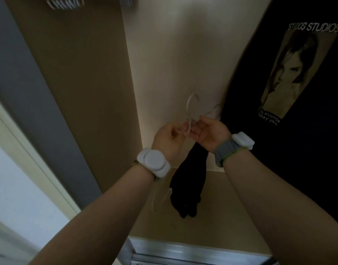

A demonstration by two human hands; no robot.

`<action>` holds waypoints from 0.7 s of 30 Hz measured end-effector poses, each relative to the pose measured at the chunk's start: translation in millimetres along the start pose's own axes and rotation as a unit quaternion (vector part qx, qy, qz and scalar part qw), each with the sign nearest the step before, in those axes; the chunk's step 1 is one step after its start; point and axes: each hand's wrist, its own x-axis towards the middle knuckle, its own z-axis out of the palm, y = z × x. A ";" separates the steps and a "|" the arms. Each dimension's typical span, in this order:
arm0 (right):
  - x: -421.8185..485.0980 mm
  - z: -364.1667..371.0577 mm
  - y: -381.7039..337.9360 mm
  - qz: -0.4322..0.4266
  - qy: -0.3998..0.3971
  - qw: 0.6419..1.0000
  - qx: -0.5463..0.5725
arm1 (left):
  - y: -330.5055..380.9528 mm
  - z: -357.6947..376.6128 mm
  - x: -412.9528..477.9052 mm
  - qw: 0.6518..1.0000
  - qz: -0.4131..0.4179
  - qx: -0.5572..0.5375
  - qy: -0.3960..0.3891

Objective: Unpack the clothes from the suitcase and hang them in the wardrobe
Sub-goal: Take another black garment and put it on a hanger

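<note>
Both my hands are raised inside the wardrobe (99, 77). My left hand (169, 139) pinches the neck of a white hanger (189, 109), whose hook curves up above my fingers. My right hand (208, 131) grips the same hanger from the right, fingers curled round its thin wire. Below my wrists a dark garment (189, 188) hangs down, with white loops of hanger beside it. A black T-shirt (298, 111) with a printed portrait and white lettering hangs at the right.
Several white hangers (65, 3) hang blurred at the top left. The wardrobe's pale back panel (174, 54) lies behind my hands. A metal sliding-door rail (198, 253) runs along the bottom. A grey door frame (26, 92) stands on the left.
</note>
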 end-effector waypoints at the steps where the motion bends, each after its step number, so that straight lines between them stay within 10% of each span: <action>1: 1.1 2.1 -0.3 -0.007 -0.005 1.000 -0.008 | -2.7 -3.0 3.2 0.999 0.003 0.042 0.000; 5: 2.9 4.3 -10.7 -0.030 -0.029 0.998 -0.049 | 4.2 12.2 5.8 0.958 -0.153 -0.167 -0.175; 9: -0.4 -11.7 -11.8 -0.086 0.056 0.960 -0.261 | 12.3 28.1 24.5 0.938 -0.182 -0.257 -0.146; 13: -7.1 -75.1 30.5 -0.069 0.063 0.848 -0.521 | 25.5 37.4 39.6 0.895 -0.250 -0.336 -0.152; 18: -39.3 -114.7 71.5 0.010 -0.075 0.785 -0.615 | 40.2 44.6 55.9 0.851 -0.278 -0.415 -0.164; 21: -38.3 -111.6 73.6 -0.060 -0.008 0.777 -0.627 | 50.2 51.0 62.0 0.838 -0.274 -0.445 -0.157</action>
